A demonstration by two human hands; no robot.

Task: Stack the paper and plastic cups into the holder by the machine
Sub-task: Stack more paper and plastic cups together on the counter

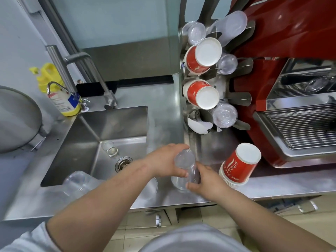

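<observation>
Both hands grip one stack of clear plastic cups (187, 168) above the near worktop (163, 99): the left hand (168, 161) curls round its upper end, the right hand (203, 179) round its lower part. Far right, the steel holder (200, 142) by the red machine (272, 73) carries red paper cups (201, 57) and clear cups. A loose red cup stack (240, 164) leans beside it. A small glass (110, 149) stands in the sink (109, 128).

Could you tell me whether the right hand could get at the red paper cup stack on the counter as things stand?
Probably not at once: the right hand grips the clear plastic cups, though the red paper cup stack stands close beside it, nothing between.
</observation>
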